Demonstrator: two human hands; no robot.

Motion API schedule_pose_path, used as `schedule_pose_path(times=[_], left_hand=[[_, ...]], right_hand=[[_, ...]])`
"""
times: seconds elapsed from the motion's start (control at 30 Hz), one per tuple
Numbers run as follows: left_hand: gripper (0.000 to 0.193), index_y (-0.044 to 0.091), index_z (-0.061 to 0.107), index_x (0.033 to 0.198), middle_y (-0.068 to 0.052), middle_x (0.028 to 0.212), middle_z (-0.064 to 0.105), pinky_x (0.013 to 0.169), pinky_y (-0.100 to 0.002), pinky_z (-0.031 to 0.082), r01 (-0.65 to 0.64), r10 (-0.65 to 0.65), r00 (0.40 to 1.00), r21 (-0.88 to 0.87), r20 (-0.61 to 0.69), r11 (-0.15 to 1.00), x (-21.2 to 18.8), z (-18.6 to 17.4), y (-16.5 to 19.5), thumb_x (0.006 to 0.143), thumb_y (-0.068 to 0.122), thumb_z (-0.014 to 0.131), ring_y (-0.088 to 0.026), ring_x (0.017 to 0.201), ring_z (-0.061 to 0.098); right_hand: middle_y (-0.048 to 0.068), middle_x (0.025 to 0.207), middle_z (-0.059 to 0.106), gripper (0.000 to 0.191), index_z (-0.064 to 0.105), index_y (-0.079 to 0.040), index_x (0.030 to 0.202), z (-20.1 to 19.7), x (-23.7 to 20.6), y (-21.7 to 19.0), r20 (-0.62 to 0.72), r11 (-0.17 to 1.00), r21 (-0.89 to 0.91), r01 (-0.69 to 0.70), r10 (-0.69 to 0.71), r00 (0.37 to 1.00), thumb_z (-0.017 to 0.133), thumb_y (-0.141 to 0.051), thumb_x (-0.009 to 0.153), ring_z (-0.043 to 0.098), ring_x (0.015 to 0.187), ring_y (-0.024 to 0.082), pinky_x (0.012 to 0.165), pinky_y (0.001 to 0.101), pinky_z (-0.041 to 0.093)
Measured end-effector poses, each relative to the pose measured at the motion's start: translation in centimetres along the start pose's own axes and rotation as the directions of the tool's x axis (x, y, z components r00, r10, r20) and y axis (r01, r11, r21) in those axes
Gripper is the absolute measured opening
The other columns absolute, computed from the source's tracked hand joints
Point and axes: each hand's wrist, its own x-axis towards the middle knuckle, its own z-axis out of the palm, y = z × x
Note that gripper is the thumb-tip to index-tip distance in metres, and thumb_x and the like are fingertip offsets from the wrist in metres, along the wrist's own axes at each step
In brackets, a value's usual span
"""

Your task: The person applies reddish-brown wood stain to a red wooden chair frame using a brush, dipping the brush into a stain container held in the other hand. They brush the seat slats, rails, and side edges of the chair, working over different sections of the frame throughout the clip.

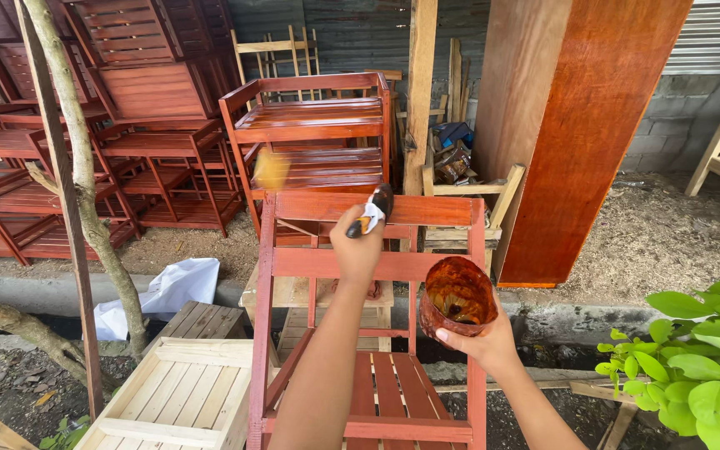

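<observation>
A red-brown stained wooden chair (427, 210) stands right in front of me, its slatted seat (393, 392) low in the view. My left hand (357, 246) is raised to the chair's top rail and grips a brush (374, 208) with a dark end and a white wrap around its handle. My right hand (481, 342) holds a small round cup (457, 296), smeared inside and out with orange-brown stain, beside the chair's right post. A blurred yellowish patch (272, 167) hangs to the left of the brush; what it is cannot be made out.
Stacks of stained red chairs (160, 100) fill the back left. An unstained pale wooden chair (185, 392) lies at lower left by a thin tree trunk (85, 192). A tall stained board (577, 125) leans at right. A green plant (702, 358) is at lower right.
</observation>
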Motion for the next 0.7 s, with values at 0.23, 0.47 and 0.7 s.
schedule_pose_path(times=[0.23,0.47,0.7], left_hand=[[0.028,-0.005,0.069,0.103,-0.005,0.099,0.071,0.083,-0.027,0.058,-0.105,0.117,0.980,0.086,-0.162,0.991,6.7,-11.8,0.4,0.079,-0.002,0.083,-0.013,0.094,0.070],[0.024,-0.002,0.073,0.104,-0.003,0.091,0.072,0.075,-0.026,0.053,-0.061,0.096,0.990,0.294,-0.106,0.954,11.4,-19.1,3.8,0.081,-0.001,0.082,-0.009,0.084,0.066],[0.029,0.004,0.075,0.109,-0.012,0.109,0.077,0.082,-0.029,0.057,-0.328,0.245,0.936,0.370,0.254,0.869,12.5,-19.3,4.3,0.082,-0.004,0.077,-0.020,0.094,0.075]], right_hand=[[0.010,0.133,0.064,0.092,0.047,-0.007,0.142,0.6,-0.5,0.4,-0.001,0.999,-0.032,-0.017,0.017,1.000,0.093,-0.017,0.063,0.062,0.126,0.024,0.106,0.0430,0.053],[0.009,0.131,0.065,0.092,0.048,-0.007,0.140,2.7,-0.7,0.3,0.049,0.998,-0.067,0.019,-0.016,0.999,0.095,-0.018,0.061,0.064,0.125,0.023,0.105,0.0417,0.054],[0.010,0.132,0.065,0.092,0.048,-0.006,0.140,4.4,-1.4,-0.5,0.062,0.999,-0.047,0.015,-0.012,0.998,0.095,-0.018,0.061,0.065,0.124,0.023,0.106,0.0412,0.054]])
